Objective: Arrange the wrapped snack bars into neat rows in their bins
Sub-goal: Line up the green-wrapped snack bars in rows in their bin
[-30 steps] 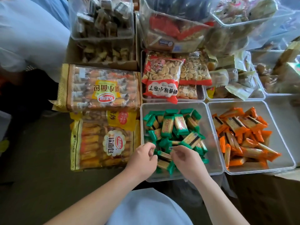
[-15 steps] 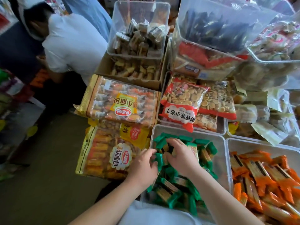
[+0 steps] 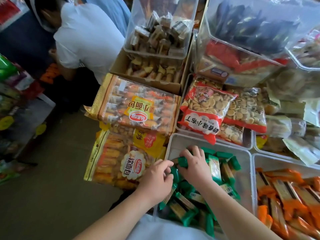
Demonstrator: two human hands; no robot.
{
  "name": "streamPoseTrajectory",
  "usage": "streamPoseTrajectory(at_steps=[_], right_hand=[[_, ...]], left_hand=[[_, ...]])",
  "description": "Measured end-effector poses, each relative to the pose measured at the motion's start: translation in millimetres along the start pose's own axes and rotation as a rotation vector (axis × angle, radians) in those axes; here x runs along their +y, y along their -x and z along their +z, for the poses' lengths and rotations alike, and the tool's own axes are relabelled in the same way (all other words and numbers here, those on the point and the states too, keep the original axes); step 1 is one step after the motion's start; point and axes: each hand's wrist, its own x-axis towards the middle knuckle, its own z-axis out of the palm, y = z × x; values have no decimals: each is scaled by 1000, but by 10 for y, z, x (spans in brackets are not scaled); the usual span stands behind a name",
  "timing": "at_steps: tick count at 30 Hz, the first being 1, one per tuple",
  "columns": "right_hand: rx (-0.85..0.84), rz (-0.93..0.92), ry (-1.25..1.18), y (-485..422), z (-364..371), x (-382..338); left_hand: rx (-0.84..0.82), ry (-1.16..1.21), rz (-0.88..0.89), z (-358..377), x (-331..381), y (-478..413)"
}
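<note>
- Two bare hands meet at the left side of the clear, thin-walled rectangular plastic bin (image 3: 176, 141), where the green foil-wrapped snack bars (image 3: 214, 168) lie in a loose heap, some flat, some crossed over each other
- Right hand (image 3: 195, 166): its fingers are curled round one green bar (image 3: 182, 161) near the bin's far left corner
- Left hand (image 3: 155, 177): it is curled, with fingertips among the wrappers just beside the left wall; I cannot tell whether it pinches one
- The step, as I judge it, is starting a row against that left wall, and most of the heap is not yet sorted
- To do it well, lay each bar flat with its long side along the wall, ends level, butted against its neighbour
- One hand could brace the bars already laid while the other feeds the next
- Clearing a bare patch of bin floor first would help, since bars tangled underneath would tip a row
- The bars are slim flat oblongs with a tan printed middle and green crimped ends
- Their film looks glossy and probably slides easily, so the firm body should give a surer grip than the soft end fins
- The bin's smooth straight walls and rounded corners should serve as a guide edge
- Touching it on the right, a second clear plastic bin (image 3: 277, 161) holds orange-wrapped bars (image 3: 285, 187) of the same shape, lying at mixed angles
</note>
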Motion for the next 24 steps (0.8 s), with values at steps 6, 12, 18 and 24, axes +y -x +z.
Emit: streamPoseTrajectory(at_steps=[6,12,18,24], right_hand=[[122,77,-390,281,-285,80],[110,22,-518,918,-679,186],[149,1,-644,1172,-954,216],[184,235,-1283,1162,-1037,141]], left_hand=[[-7,-32,15,8,52,-21],[-76,47,52,33,265,-8],[-444,496,-135,132,540,59],[-447,592,-47,96,600,94]])
